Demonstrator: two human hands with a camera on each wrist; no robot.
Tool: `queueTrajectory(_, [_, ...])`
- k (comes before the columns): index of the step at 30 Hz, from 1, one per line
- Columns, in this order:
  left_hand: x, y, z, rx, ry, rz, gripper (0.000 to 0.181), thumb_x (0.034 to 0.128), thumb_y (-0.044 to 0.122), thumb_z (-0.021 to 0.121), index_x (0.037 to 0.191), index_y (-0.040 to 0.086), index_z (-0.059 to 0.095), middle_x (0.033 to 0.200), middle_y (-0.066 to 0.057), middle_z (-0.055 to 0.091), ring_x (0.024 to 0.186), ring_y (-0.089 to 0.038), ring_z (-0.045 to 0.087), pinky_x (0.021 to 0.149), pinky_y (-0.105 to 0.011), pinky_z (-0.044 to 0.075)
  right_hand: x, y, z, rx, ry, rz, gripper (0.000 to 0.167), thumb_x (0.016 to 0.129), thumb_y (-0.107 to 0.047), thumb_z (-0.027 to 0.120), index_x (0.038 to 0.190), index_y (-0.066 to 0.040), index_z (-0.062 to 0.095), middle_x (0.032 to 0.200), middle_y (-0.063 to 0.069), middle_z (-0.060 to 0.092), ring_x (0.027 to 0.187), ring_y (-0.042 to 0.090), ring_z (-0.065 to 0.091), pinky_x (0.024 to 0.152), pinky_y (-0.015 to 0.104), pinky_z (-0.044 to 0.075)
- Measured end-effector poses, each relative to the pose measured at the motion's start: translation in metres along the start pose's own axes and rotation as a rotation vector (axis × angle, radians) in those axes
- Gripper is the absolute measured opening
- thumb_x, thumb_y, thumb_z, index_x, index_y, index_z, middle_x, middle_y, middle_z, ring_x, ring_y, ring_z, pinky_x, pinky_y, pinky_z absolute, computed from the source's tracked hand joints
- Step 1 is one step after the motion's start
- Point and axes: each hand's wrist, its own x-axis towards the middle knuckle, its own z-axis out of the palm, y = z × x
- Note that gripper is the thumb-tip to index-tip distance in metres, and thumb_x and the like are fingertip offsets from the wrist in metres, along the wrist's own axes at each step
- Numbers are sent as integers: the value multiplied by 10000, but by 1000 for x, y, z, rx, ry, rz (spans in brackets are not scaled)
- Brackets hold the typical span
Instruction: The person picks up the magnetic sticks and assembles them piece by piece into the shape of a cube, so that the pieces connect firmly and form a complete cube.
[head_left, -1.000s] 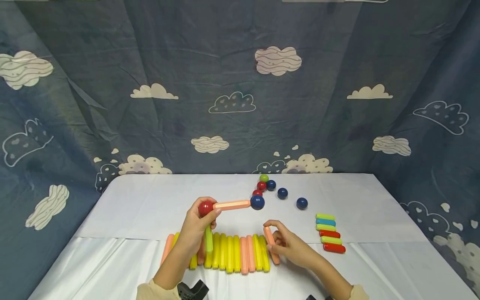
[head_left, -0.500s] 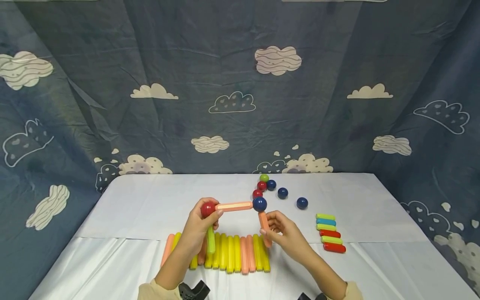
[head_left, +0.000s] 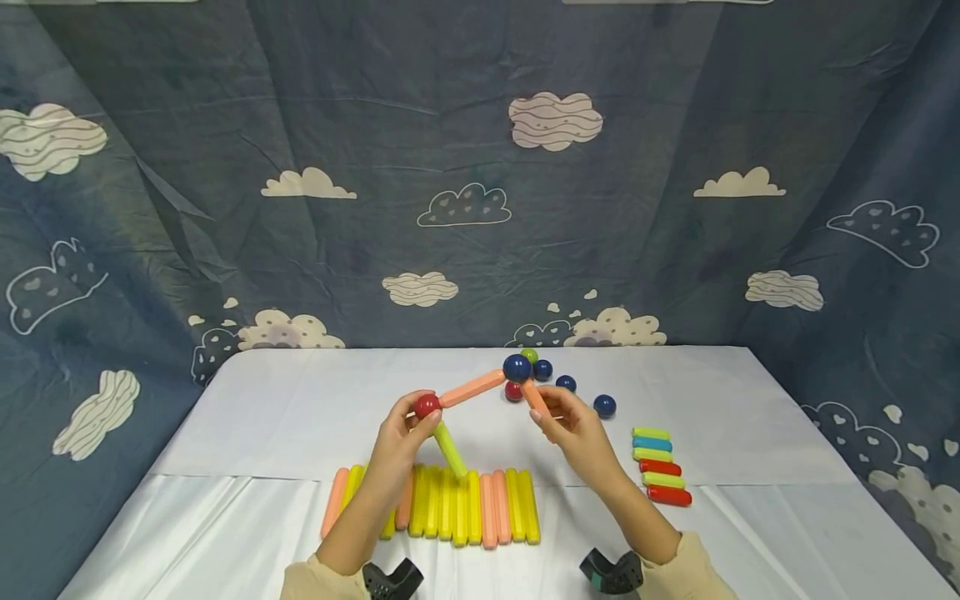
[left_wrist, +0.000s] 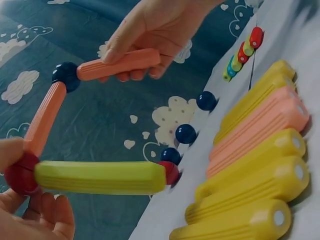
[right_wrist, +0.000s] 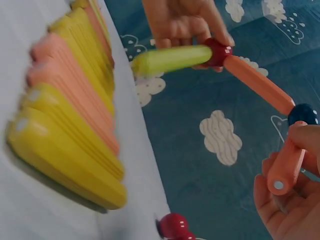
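Observation:
My left hand point(head_left: 405, 425) pinches a red ball point(head_left: 427, 406) between thumb and fingers, above the table. From that ball a yellow-green stick point(left_wrist: 100, 177) points down toward me, and an orange stick point(head_left: 472, 388) runs up to a dark blue ball point(head_left: 517, 367). A second orange stick point(right_wrist: 289, 165) meets the blue ball on its other side. Round this stick close the thumb and fingers of my right hand point(head_left: 573, 425). In the right wrist view its free end shows a silvery round tip. All these parts hang together as one bent chain in the air.
A row of yellow and orange sticks point(head_left: 460, 508) lies below my hands. Short red, green and blue sticks point(head_left: 660, 468) are lined up at the right. Several loose balls, among them a blue ball point(head_left: 604, 406), lie toward the back. A cloud-print curtain point(head_left: 472, 250) hangs behind.
My right hand has brought the second orange stick from the row's right end up to the blue ball, where it joins. Both hands then lifted the chain, its blue end rising farther.

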Motion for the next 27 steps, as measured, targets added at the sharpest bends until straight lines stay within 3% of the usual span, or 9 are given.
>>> queueTrajectory(4, [5,-4,-2,39,15,16,414,833,193,654,1198,61,511,1106,-91,526,852,-169,509,759,-242,456,12,-12,0,-44,2,-33,301,869,-56,586,1154,31,541,978,135,578,813,244,523,665,216,486])
queueTrajectory(8, [12,-7,-4,101,-13,18,416,834,168,654,1186,21,489,1072,-133,515,856,-218,573,754,-267,482,29,-4,1,-50,-2,-91,308,855,-42,600,1151,34,557,1007,151,590,835,244,517,665,211,477])
queueTrajectory(14, [26,-14,-10,356,-36,-49,329,821,163,667,1086,26,528,989,-103,577,826,-258,581,714,-335,474,58,26,8,-73,-40,-75,325,832,-118,644,1146,-45,596,1065,95,592,860,216,505,704,246,467])
queueTrajectory(19, [33,-24,-15,591,-69,-83,304,811,217,679,1020,52,533,956,-79,603,797,-181,553,662,-309,443,75,34,17,-125,-83,-52,316,827,-193,655,1131,-115,619,1078,50,593,852,205,511,718,314,457])
queueTrajectory(24, [40,-33,-15,766,-114,-105,331,796,244,694,990,38,523,868,-66,559,686,-176,498,566,-273,420,88,40,26,-129,-136,-49,300,817,-182,662,1104,-100,633,1044,58,602,827,190,526,715,301,457])
queueTrajectory(27, [44,-35,-14,831,-142,-128,325,792,236,699,982,33,531,805,-48,539,668,-175,472,569,-269,410,93,43,30,-100,-176,-24,305,819,-182,658,1107,-86,629,1011,60,595,712,173,517,603,282,449])
